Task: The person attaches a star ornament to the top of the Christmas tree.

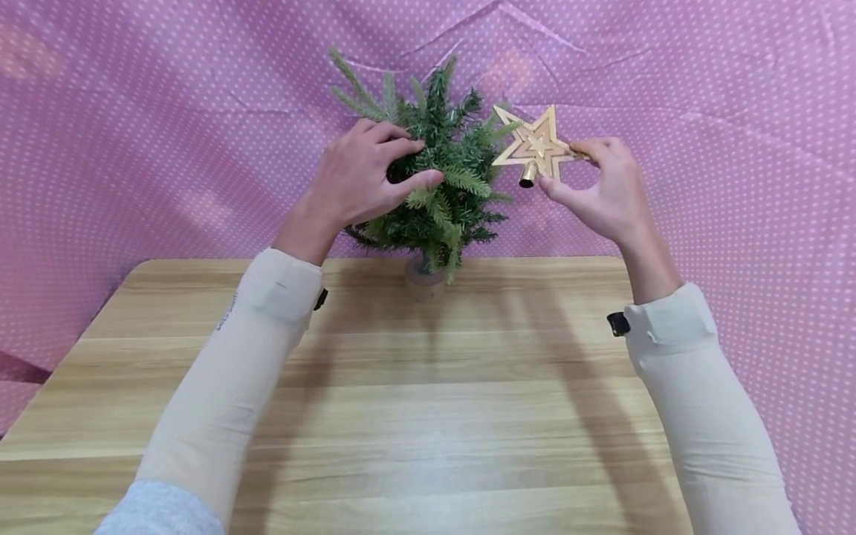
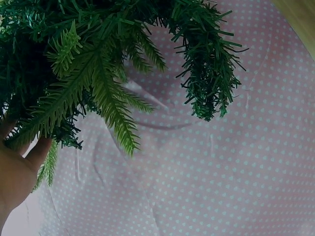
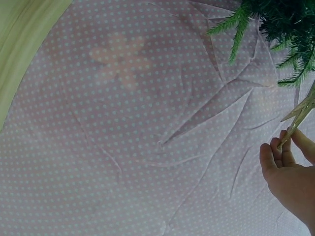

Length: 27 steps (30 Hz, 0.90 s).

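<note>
From the head view, here's the little tree [image 1: 461,154], standing on its round base [image 1: 425,282] at the far edge of the table [image 1: 428,416]. The left hand [image 1: 361,171] is at its near left side, thumb and forefinger spread apart against the branches. Over on the right, level with the greenery, the gold star [image 1: 537,145] is up in the air, the right hand [image 1: 605,182] pinching it between thumb and fingers by its right side, its short tube [image 1: 528,175] pointing down.

Left wrist view now: fingers reach in behind the drooping twigs, thumb apart from them. Those branches look springy and bendable; the base should be the firmer hold.

And the right wrist view: the star is nearly edge-on and cut off by the frame, so whether it touches a twig I honestly can't tell. It's thin, likely light and stiff, perhaps a bit slick, with points that could snap. I'd favour holding it low, near the tube.
</note>
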Each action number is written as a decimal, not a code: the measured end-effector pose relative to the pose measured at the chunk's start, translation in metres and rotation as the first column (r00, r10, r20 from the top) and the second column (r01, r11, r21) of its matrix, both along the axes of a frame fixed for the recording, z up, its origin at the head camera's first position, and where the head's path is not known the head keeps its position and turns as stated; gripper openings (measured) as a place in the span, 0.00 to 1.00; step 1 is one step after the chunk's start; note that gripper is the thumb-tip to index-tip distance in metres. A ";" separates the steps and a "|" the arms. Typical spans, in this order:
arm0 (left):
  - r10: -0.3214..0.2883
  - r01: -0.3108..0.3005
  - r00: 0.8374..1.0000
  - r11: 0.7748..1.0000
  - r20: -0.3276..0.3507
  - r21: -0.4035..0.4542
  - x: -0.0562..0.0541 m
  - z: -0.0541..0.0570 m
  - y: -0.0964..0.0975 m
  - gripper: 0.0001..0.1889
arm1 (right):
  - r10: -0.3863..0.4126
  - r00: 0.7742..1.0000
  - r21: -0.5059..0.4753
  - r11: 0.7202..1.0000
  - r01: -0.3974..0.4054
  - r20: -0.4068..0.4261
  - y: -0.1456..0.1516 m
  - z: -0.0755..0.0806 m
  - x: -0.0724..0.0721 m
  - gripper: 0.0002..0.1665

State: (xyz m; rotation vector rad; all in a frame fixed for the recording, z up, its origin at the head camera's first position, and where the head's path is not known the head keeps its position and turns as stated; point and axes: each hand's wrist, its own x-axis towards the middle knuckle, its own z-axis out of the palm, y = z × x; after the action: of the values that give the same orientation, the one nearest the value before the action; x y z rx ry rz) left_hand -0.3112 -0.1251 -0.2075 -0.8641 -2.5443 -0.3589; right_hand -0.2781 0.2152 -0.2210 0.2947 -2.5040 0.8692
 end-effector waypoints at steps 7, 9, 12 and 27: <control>0.002 -0.002 1.000 1.000 0.000 0.004 0.001 0.001 -0.001 0.37 | 0.004 1.000 0.000 1.000 -0.004 -0.004 -0.006 0.009 -0.001 0.44; 0.002 -0.002 1.000 1.000 0.000 0.002 0.001 0.001 -0.001 0.37 | 0.002 1.000 -0.001 1.000 -0.002 0.004 -0.008 0.011 -0.002 0.45; 0.006 -0.006 1.000 1.000 0.000 -0.003 0.001 0.001 -0.001 0.37 | -0.002 1.000 -0.005 1.000 0.002 0.015 -0.011 0.014 -0.003 0.46; 0.026 -0.026 1.000 0.999 0.000 -0.023 0.003 0.002 0.001 0.38 | -0.070 0.996 -0.019 0.997 0.071 0.060 -0.024 0.024 -0.012 0.47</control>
State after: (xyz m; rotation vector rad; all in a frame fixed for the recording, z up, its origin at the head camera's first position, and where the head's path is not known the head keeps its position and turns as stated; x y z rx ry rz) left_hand -0.3085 -0.1240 -0.2058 -0.8381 -2.5622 -0.3229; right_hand -0.2901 0.1915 -0.1974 0.1747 -2.5410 0.8875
